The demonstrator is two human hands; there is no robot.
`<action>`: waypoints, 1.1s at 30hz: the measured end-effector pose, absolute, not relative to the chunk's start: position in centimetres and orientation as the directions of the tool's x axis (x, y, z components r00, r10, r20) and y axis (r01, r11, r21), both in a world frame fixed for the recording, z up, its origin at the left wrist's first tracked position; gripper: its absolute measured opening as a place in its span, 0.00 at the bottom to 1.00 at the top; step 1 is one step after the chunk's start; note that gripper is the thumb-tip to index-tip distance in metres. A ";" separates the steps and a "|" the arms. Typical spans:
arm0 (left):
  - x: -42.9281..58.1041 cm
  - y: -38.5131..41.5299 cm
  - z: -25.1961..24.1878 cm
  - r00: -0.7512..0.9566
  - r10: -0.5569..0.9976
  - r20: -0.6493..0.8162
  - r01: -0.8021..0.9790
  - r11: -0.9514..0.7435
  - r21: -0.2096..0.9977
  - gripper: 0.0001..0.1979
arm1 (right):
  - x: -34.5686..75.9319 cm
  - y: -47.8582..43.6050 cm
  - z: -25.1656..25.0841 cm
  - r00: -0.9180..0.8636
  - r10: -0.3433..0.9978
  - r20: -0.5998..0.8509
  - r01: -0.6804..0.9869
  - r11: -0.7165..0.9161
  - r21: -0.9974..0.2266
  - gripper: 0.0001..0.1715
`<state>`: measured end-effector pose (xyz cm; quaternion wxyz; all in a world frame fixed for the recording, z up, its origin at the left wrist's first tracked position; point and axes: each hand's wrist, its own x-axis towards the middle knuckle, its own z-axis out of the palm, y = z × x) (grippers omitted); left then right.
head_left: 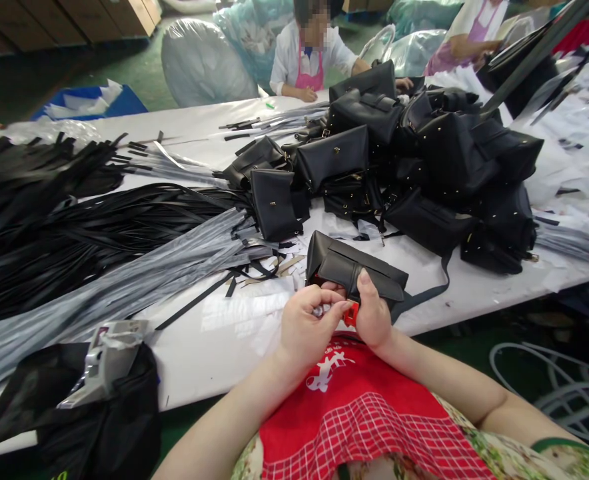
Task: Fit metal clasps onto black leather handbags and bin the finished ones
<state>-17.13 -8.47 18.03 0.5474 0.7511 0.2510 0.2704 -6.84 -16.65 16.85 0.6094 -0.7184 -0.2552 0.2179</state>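
A small black handbag (369, 267) lies at the near edge of the table, in front of my red apron. My right hand (374, 312) is closed on its near side, thumb up along the flap and the other fingers hidden. Against that side my left hand (312, 320) is closed in a pinch, thumb and forefinger together. What it pinches is too small to tell. Between the two hands shows a small bright red piece (351, 313), its kind unclear. A black strap (432, 291) runs from the bag's right end onto the table.
Black handbags (454, 153) are heaped beyond my hands. Black straps (164, 210) and plastic-wrapped strips (139, 267) cover the left. A black bag (104, 427) holding a grey object (107, 363) is at lower left. A co-worker (307, 57) sits opposite, another person (469, 40) farther right.
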 end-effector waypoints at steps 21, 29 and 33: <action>-18.2 -8.9 18.3 0.808 0.553 0.203 -0.068 -0.255 0.965 0.08 | -6.5 -15.9 17.8 0.707 0.657 -0.262 -0.275 -0.086 -0.958 0.40; -20.0 -5.5 18.1 0.797 0.596 -0.102 -0.213 0.435 0.875 0.11 | -5.2 -15.6 16.4 0.697 0.645 -0.313 -0.344 -0.083 -0.935 0.39; -21.9 -3.9 16.7 0.790 0.580 -0.199 -0.177 0.527 0.831 0.11 | -2.6 -14.6 16.3 0.738 0.613 -0.282 -0.220 -0.176 -0.959 0.35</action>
